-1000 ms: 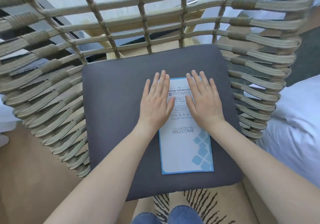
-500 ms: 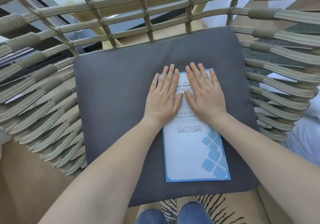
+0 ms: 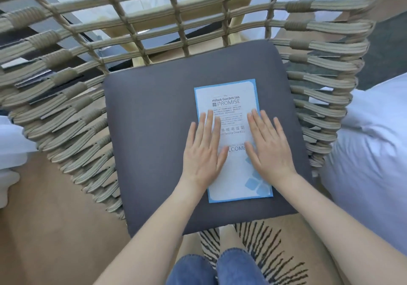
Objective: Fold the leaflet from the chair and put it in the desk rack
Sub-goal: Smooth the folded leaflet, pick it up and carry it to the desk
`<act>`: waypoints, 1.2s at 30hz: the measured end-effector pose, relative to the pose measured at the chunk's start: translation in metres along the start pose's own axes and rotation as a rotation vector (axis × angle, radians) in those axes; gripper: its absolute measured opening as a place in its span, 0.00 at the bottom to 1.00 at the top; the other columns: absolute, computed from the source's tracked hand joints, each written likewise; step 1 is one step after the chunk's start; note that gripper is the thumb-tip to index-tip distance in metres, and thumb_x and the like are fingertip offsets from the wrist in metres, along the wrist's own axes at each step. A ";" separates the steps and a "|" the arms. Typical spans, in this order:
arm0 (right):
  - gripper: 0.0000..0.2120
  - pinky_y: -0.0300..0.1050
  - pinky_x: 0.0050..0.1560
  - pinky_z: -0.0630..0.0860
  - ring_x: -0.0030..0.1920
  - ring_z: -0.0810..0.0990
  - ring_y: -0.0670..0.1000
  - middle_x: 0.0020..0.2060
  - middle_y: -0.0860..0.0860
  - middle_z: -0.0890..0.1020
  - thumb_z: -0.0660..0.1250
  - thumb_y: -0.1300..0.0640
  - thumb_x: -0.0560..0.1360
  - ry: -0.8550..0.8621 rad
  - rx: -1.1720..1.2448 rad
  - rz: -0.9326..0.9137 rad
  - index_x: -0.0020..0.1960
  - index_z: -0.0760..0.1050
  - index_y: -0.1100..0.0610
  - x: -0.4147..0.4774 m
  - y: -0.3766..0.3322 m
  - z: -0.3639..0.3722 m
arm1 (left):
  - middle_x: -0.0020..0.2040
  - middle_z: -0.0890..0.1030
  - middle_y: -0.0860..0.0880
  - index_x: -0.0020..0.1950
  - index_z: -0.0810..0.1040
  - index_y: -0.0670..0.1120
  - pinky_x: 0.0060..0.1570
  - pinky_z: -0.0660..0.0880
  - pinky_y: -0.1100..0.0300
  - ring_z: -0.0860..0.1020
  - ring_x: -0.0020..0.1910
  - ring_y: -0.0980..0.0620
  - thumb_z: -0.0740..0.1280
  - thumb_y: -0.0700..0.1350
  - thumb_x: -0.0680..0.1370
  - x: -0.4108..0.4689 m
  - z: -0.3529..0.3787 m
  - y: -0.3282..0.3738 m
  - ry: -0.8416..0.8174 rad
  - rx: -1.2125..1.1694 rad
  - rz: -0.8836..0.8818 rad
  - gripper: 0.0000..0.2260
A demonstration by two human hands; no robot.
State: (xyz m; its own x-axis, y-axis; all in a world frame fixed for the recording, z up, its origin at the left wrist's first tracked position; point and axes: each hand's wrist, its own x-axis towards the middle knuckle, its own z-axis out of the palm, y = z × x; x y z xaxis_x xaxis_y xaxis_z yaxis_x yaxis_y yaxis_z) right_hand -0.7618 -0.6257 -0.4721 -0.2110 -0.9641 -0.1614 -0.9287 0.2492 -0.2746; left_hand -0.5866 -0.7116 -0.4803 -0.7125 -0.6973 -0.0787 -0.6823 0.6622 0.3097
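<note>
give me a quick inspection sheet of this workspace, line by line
surface: dark grey seat cushion on a woven rope chair; it looks flat.
job's things: leaflet lies flat on the cushion's right half, printed side up, blue border, not visibly folded yet; desk rack not in view.
clutter: nothing seen on the cushion besides the leaflet.
grippers: left hand and right hand lie flat, fingers spread, palms down on the leaflet's middle, one at each long edge; neither grips it.
cables: nothing seen.
surroundings: white bedding to the right, striped rug under the chair's front, blue-jeaned knees at the bottom edge.
</note>
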 end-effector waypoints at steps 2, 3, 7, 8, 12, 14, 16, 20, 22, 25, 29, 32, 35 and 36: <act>0.29 0.59 0.77 0.54 0.77 0.60 0.58 0.77 0.58 0.63 0.54 0.51 0.80 -0.007 0.008 0.007 0.77 0.60 0.64 -0.033 -0.005 0.013 | 0.78 0.60 0.37 0.77 0.59 0.37 0.76 0.53 0.43 0.57 0.77 0.39 0.55 0.52 0.82 -0.036 0.011 0.011 -0.031 -0.013 -0.008 0.28; 0.29 0.59 0.76 0.55 0.77 0.60 0.58 0.77 0.57 0.62 0.54 0.51 0.80 -0.016 0.007 0.006 0.77 0.60 0.64 -0.045 -0.008 0.022 | 0.78 0.60 0.38 0.77 0.59 0.37 0.75 0.54 0.43 0.57 0.77 0.39 0.55 0.52 0.82 -0.050 0.018 0.015 -0.053 -0.016 -0.012 0.28; 0.30 0.59 0.76 0.55 0.77 0.61 0.58 0.77 0.57 0.62 0.55 0.50 0.79 -0.030 -0.016 0.009 0.77 0.61 0.63 -0.063 -0.009 0.049 | 0.78 0.59 0.39 0.76 0.61 0.37 0.75 0.56 0.44 0.57 0.77 0.40 0.53 0.53 0.81 -0.073 0.045 0.023 -0.125 -0.011 -0.035 0.28; 0.30 0.58 0.76 0.55 0.77 0.61 0.58 0.77 0.56 0.62 0.55 0.50 0.79 -0.023 -0.033 0.001 0.77 0.61 0.63 -0.064 -0.006 0.055 | 0.78 0.58 0.39 0.76 0.61 0.37 0.75 0.56 0.44 0.57 0.77 0.40 0.53 0.53 0.81 -0.074 0.051 0.022 -0.135 -0.009 -0.040 0.28; 0.31 0.54 0.78 0.49 0.78 0.57 0.56 0.78 0.55 0.59 0.55 0.49 0.80 0.021 -0.050 -0.023 0.79 0.58 0.62 -0.064 0.002 0.075 | 0.79 0.54 0.40 0.78 0.56 0.38 0.77 0.50 0.47 0.51 0.79 0.43 0.51 0.54 0.82 -0.076 0.072 0.013 -0.126 -0.016 -0.031 0.30; 0.31 0.53 0.79 0.47 0.79 0.56 0.55 0.78 0.55 0.58 0.54 0.48 0.80 0.037 -0.049 -0.021 0.79 0.56 0.61 -0.065 0.004 0.081 | 0.79 0.53 0.40 0.79 0.55 0.38 0.77 0.48 0.47 0.50 0.79 0.45 0.51 0.54 0.82 -0.077 0.076 0.011 -0.122 -0.018 -0.031 0.30; 0.31 0.53 0.79 0.48 0.79 0.55 0.55 0.78 0.55 0.58 0.54 0.48 0.80 0.027 -0.047 -0.012 0.79 0.55 0.61 -0.066 0.003 0.081 | 0.79 0.54 0.39 0.79 0.55 0.38 0.77 0.48 0.47 0.50 0.79 0.44 0.51 0.54 0.82 -0.078 0.074 0.013 -0.145 -0.016 -0.038 0.30; 0.30 0.57 0.77 0.54 0.78 0.59 0.57 0.78 0.56 0.61 0.52 0.48 0.80 -0.084 -0.036 0.021 0.78 0.59 0.61 -0.063 -0.006 0.059 | 0.78 0.58 0.38 0.77 0.58 0.37 0.76 0.54 0.45 0.55 0.78 0.40 0.52 0.53 0.81 -0.073 0.049 0.021 -0.218 -0.028 -0.069 0.29; 0.30 0.57 0.77 0.55 0.78 0.60 0.56 0.78 0.55 0.62 0.52 0.48 0.80 -0.132 -0.006 0.026 0.78 0.59 0.61 -0.063 -0.010 0.041 | 0.78 0.59 0.38 0.77 0.58 0.37 0.75 0.57 0.44 0.57 0.77 0.40 0.51 0.52 0.81 -0.071 0.029 0.023 -0.264 -0.034 -0.051 0.29; 0.30 0.54 0.75 0.58 0.78 0.59 0.55 0.78 0.53 0.62 0.57 0.49 0.79 -0.125 0.094 0.078 0.79 0.59 0.57 -0.062 -0.012 0.010 | 0.78 0.60 0.40 0.78 0.59 0.39 0.74 0.58 0.46 0.60 0.77 0.41 0.52 0.49 0.81 -0.065 -0.001 0.015 -0.311 -0.052 0.012 0.27; 0.33 0.58 0.65 0.70 0.72 0.68 0.62 0.74 0.59 0.69 0.68 0.54 0.76 -0.056 0.179 0.278 0.78 0.62 0.56 -0.049 -0.009 -0.023 | 0.73 0.69 0.36 0.75 0.65 0.36 0.70 0.67 0.44 0.69 0.71 0.37 0.65 0.38 0.77 -0.046 -0.033 0.004 -0.223 -0.195 -0.046 0.26; 0.33 0.57 0.62 0.70 0.68 0.69 0.61 0.71 0.59 0.71 0.67 0.52 0.77 -0.039 0.187 0.366 0.79 0.59 0.57 -0.032 -0.011 -0.032 | 0.74 0.68 0.40 0.76 0.62 0.39 0.69 0.66 0.50 0.67 0.71 0.41 0.65 0.39 0.78 -0.031 -0.040 0.008 -0.137 -0.388 -0.275 0.28; 0.33 0.54 0.61 0.69 0.63 0.69 0.61 0.68 0.58 0.72 0.65 0.51 0.78 -0.041 0.236 0.413 0.79 0.57 0.56 -0.020 -0.017 -0.025 | 0.73 0.67 0.43 0.78 0.59 0.44 0.67 0.64 0.54 0.65 0.70 0.45 0.64 0.41 0.78 -0.020 -0.033 0.015 -0.085 -0.556 -0.464 0.29; 0.33 0.54 0.60 0.69 0.62 0.69 0.61 0.68 0.57 0.72 0.64 0.50 0.78 -0.050 0.248 0.433 0.79 0.56 0.55 -0.017 -0.019 -0.020 | 0.73 0.67 0.44 0.78 0.58 0.45 0.67 0.64 0.56 0.64 0.70 0.46 0.64 0.41 0.78 -0.017 -0.030 0.017 -0.079 -0.603 -0.517 0.29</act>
State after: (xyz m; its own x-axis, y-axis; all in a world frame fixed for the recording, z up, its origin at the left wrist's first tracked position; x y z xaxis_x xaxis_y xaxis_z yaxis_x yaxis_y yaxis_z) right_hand -0.7472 -0.6153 -0.4449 -0.5407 -0.7633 -0.3535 -0.6576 0.6456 -0.3882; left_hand -0.5809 -0.6968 -0.4455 -0.3550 -0.8391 -0.4122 -0.7394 -0.0179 0.6731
